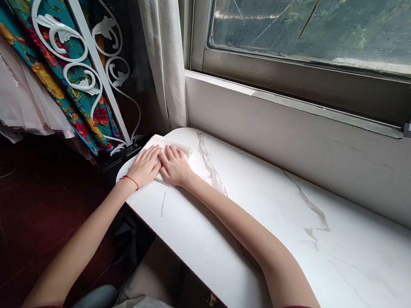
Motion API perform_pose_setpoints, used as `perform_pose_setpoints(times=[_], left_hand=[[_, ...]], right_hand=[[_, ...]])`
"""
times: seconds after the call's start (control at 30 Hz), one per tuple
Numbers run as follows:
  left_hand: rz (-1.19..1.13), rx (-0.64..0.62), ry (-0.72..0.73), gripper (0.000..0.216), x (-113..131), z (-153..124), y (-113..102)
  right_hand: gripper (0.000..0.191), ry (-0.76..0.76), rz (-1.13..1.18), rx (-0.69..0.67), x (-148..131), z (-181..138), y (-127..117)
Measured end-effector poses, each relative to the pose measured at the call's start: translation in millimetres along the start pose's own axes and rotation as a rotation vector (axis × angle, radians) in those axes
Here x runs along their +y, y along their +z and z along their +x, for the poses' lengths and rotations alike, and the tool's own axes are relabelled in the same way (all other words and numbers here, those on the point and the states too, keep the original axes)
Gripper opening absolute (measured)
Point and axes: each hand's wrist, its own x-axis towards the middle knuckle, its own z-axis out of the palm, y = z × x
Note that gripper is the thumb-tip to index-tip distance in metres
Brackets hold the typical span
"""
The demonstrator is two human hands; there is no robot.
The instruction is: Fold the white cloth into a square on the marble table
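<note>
A white cloth [159,143] lies flat on the far left end of a white marble-patterned tabletop [293,237]. My left hand [145,166] rests on the cloth with fingers stretched out flat, a red string round its wrist. My right hand [175,166] lies beside it, touching it, fingers also flat on the cloth. Both arms reach forward across the table's left end. Most of the cloth is hidden under the two hands.
A grey wall and window frame [296,80] run along the table's far side. A white curtain [160,40] hangs at the left corner. A white scrolled metal frame [83,45] leans over flowered fabric [16,0] left of the table. Dark red floor [21,210] lies below.
</note>
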Motion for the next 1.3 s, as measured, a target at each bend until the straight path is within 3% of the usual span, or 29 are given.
perform_pose_setpoints(times=[0.27,0.43,0.83,0.93,1.03,1.17,1.3], left_hand=[[0.059,0.232,-0.199,0.058,16.0,-68.1,0.5],[0.059,0.309,-0.299,0.057,29.8,-86.2,1.2],[0.125,0.257,-0.137,0.058,52.6,-88.0,0.4],[0.118,0.223,-0.142,0.058,56.2,-76.1,4.2],[0.131,0.106,-0.124,0.059,55.0,-49.1,6.0],[0.171,-0.127,0.005,0.059,55.3,10.5,4.7],[0.196,-0.162,0.212,0.057,67.7,71.1,8.6]], right_hand=[[0.049,-0.261,0.078,0.028,-26.8,-5.4,-2.9],[0.045,-0.348,0.082,0.043,-32.9,-6.1,-4.6],[0.047,-0.314,0.09,0.142,-18.2,-42.9,-10.8],[0.045,-0.275,0.096,0.126,-7.7,-42.0,-13.5],[0.042,-0.209,0.084,0.115,8.0,-40.6,-15.5],[0.043,-0.053,0.028,0.095,38.8,-41.8,-16.8],[0.044,0.153,-0.037,0.066,72.8,-45.2,-19.5]])
